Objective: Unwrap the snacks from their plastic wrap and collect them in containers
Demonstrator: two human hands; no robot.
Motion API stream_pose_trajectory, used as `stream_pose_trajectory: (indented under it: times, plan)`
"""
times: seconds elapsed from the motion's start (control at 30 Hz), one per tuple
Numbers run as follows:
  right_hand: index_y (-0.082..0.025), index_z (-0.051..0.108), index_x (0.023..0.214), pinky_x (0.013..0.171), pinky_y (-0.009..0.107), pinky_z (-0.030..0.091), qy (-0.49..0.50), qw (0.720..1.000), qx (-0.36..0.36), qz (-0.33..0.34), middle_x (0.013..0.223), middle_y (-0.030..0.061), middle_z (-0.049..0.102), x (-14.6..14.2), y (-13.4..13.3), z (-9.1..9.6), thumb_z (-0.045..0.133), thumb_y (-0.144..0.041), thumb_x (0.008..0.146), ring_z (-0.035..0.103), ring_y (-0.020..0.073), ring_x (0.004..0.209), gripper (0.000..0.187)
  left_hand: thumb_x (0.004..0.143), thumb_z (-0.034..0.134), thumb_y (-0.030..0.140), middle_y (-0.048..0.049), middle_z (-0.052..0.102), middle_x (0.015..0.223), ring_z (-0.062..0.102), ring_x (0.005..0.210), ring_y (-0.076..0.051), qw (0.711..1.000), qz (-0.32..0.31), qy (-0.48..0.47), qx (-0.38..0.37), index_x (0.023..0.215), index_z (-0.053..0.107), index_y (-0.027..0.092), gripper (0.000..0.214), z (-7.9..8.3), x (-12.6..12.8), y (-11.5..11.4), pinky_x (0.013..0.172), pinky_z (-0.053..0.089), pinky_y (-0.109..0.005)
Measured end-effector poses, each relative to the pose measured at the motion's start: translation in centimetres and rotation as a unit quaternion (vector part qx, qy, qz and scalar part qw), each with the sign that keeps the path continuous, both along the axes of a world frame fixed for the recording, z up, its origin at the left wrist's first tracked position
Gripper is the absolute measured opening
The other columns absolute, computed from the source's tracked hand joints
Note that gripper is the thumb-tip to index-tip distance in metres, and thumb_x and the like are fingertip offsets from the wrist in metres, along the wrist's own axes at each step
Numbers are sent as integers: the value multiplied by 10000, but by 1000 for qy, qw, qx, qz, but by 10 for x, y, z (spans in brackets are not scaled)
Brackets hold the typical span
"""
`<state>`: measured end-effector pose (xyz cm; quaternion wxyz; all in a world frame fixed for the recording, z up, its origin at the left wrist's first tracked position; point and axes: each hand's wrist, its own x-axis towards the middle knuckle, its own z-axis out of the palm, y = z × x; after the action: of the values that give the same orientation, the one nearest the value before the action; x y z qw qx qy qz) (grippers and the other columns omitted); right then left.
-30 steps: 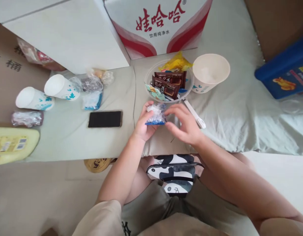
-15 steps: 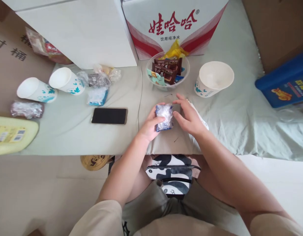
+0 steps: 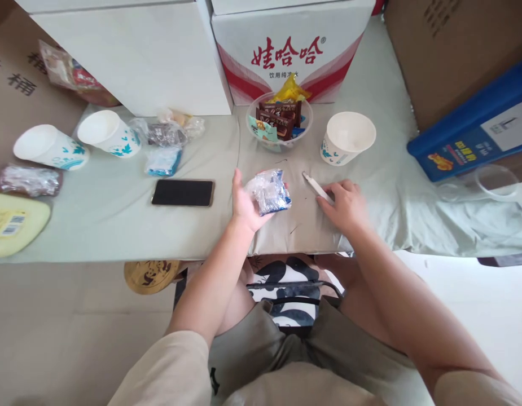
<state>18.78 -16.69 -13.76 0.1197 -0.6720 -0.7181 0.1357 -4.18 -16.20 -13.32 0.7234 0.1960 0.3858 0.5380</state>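
Note:
My left hand (image 3: 245, 204) holds a small clear and blue snack packet (image 3: 271, 192) just above the cloth-covered table (image 3: 117, 225). My right hand (image 3: 346, 204) lies on the cloth to the right, its fingers curled on the end of a thin white stick-like tool (image 3: 317, 188). Behind them stands a clear bowl (image 3: 280, 124) filled with brown and yellow wrapped snacks, and a white paper cup (image 3: 347, 138) to its right.
A black phone (image 3: 183, 193) lies left of my left hand. Two paper cups (image 3: 109, 133) (image 3: 49, 148) lie tipped at far left among plastic wrappers (image 3: 163, 160). A red and white carton (image 3: 286, 51) stands behind. A blue box (image 3: 472, 135) sits at right, a panda bag (image 3: 286, 282) on my lap.
My right hand left the packet and moved right onto the white tool. The left hand keeps the packet, now tilted. The view shifted a little.

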Motion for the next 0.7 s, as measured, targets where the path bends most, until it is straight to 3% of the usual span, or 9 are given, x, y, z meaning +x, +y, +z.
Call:
stream_pose_trajectory:
  times: [0.1,0.2,0.3,0.4,0.5,0.7]
  plan:
    - [-177,687,1038,834,382,480,60,998,-4,-15,1065,147,692,-3,0,8,470,-339,926,634,279,944,293,697,784,546,-46,732,1101,719,1066,-295,1000,12,10,21,1060,585,267,499,-4,5,2,856,588,-427]
    - [-203,655,926,690,317,453,185,982,-6,-32,811,66,696,-11,-7,18,461,-371,929,610,202,697,257,569,880,303,-17,703,1046,708,996,-243,996,4,68,66,1117,500,286,666,-11,10,1,823,561,-366]
    - [-215,624,827,593,283,411,285,958,-40,13,621,9,630,-22,-16,24,461,-415,932,551,160,548,279,520,886,194,16,649,980,662,909,-178,979,19,171,108,1111,462,276,732,-17,13,0,797,510,-301]
    - [-212,635,852,591,276,405,295,951,-56,76,618,4,640,-33,-19,23,484,-408,925,557,152,545,258,534,852,150,42,597,942,606,817,-133,967,21,218,132,1100,456,280,702,-22,15,0,745,469,-260]
    - [-216,632,861,615,277,403,277,952,-68,109,634,5,644,-40,-16,18,483,-380,928,578,157,579,231,603,769,186,44,576,921,583,778,-130,974,22,172,143,1082,450,290,585,-27,16,2,717,454,-259]
    - [-218,543,698,602,271,361,249,949,-120,154,588,-9,598,-40,-15,19,446,-365,937,513,133,560,297,653,665,225,16,602,944,631,875,-173,974,138,96,151,1009,429,289,433,-24,8,13,754,477,-286]
